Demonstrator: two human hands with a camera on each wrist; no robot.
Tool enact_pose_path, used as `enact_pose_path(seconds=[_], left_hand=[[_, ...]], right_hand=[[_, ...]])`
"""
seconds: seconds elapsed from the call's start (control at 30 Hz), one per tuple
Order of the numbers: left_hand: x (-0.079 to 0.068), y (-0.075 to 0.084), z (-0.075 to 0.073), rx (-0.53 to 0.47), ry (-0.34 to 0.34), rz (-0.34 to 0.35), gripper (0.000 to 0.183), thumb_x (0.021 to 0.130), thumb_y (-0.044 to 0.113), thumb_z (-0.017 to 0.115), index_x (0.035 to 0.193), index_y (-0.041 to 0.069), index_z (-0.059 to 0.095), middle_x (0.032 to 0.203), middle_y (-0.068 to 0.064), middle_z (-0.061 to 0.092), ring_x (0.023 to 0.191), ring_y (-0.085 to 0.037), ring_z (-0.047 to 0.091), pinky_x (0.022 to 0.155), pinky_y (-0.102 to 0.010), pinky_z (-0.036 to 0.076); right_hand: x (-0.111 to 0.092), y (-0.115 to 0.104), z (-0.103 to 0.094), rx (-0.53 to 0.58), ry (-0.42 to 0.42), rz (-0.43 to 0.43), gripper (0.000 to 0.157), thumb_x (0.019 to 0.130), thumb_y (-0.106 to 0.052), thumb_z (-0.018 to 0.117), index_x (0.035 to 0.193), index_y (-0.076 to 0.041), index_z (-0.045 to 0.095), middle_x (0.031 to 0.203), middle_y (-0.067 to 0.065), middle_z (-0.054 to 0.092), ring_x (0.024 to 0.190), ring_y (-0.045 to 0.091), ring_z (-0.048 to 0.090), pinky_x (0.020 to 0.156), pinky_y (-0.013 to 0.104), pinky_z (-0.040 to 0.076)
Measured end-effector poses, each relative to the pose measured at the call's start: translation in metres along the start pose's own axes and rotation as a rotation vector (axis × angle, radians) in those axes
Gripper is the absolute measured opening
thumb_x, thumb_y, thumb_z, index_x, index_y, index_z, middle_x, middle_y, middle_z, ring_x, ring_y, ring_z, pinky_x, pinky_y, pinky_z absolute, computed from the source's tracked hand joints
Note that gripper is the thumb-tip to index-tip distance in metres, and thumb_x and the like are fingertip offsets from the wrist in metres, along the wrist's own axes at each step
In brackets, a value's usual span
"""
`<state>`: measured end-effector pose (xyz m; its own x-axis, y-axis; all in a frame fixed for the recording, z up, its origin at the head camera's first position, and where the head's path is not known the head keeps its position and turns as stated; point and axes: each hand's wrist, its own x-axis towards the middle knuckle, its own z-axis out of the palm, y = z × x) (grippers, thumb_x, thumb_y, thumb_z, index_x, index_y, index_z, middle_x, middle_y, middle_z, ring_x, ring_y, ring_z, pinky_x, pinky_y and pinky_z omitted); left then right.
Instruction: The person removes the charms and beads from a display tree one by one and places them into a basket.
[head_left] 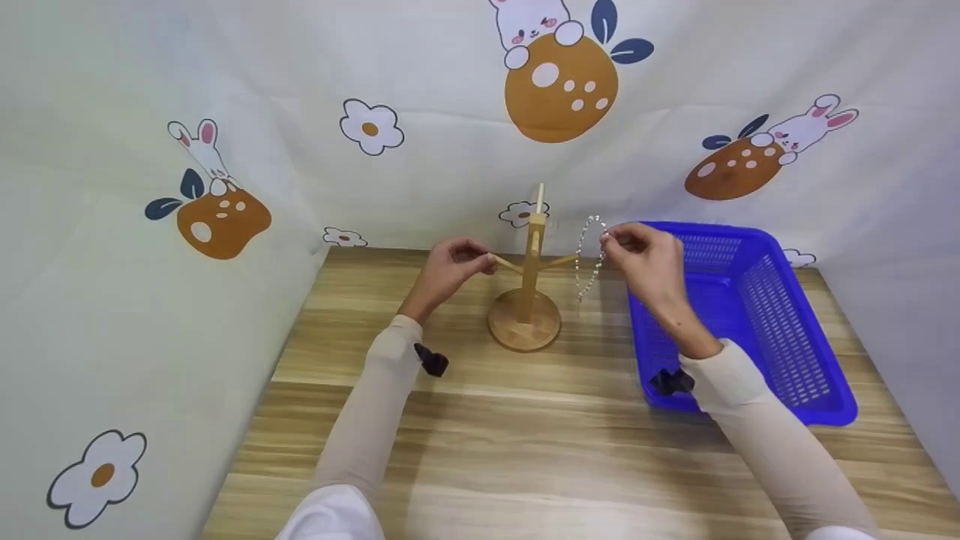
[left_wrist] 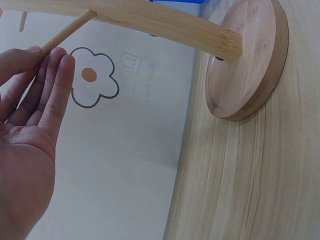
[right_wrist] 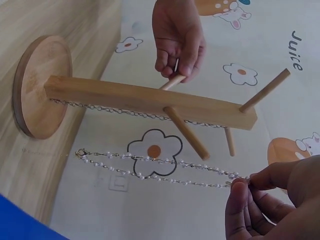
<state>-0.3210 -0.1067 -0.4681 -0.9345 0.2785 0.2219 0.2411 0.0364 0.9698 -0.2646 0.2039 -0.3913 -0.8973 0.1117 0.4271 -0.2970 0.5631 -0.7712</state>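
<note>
A wooden jewelry stand (head_left: 529,281) with a round base and several pegs stands upright on the table. My left hand (head_left: 450,270) pinches the tip of its left peg (left_wrist: 70,31) between thumb and fingers. To the right of the post, my right hand (head_left: 649,262) pinches the top of a beaded necklace (right_wrist: 142,177) with small pearly beads. The necklace hangs as a closed loop, its clasp (right_wrist: 81,153) at the bottom. In the head view the loop overlaps the end of the right peg (head_left: 556,262). A metal chain (right_wrist: 107,108) hangs along the post.
A blue plastic basket (head_left: 780,337) with slotted walls sits on the right of the wood-grain table (head_left: 480,442), under my right forearm. A pale curtain (head_left: 442,180) printed with rabbits and flowers closes off the back and sides.
</note>
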Motion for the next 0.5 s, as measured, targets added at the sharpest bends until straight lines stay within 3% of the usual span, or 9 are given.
enact_pose_path(seconds=[0.03,0.27,0.5], left_hand=[[0.001,0.000,0.000,-0.003,0.002,-0.001,0.011,0.098,0.005,0.076,0.106,-0.003,0.073,0.095,-0.006,0.075,0.085,-0.015,0.076,0.088,-0.036,0.068],[0.002,-0.001,0.001,-0.002,0.004,0.001,0.010,0.099,0.003,0.074,0.106,-0.003,0.073,0.096,-0.006,0.076,0.085,-0.015,0.076,0.092,-0.045,0.068],[0.002,-0.003,0.001,-0.007,0.007,-0.002,0.012,0.099,0.004,0.075,0.108,-0.003,0.072,0.098,-0.007,0.075,0.087,-0.015,0.076,0.088,-0.034,0.068]], right_hand=[[0.001,-0.001,-0.002,0.001,0.006,-0.003,0.011,0.094,-0.010,0.076,0.095,-0.002,0.083,0.083,0.011,0.078,0.065,-0.008,0.060,0.060,0.008,0.048],[0.007,-0.006,-0.016,0.041,0.018,-0.004,0.012,0.096,-0.009,0.075,0.096,0.000,0.083,0.081,0.012,0.078,0.062,-0.008,0.062,0.057,0.009,0.053],[0.011,-0.010,-0.032,0.025,0.032,-0.005,0.015,0.097,-0.014,0.075,0.099,0.000,0.083,0.081,0.002,0.078,0.059,-0.006,0.064,0.056,0.010,0.052]])
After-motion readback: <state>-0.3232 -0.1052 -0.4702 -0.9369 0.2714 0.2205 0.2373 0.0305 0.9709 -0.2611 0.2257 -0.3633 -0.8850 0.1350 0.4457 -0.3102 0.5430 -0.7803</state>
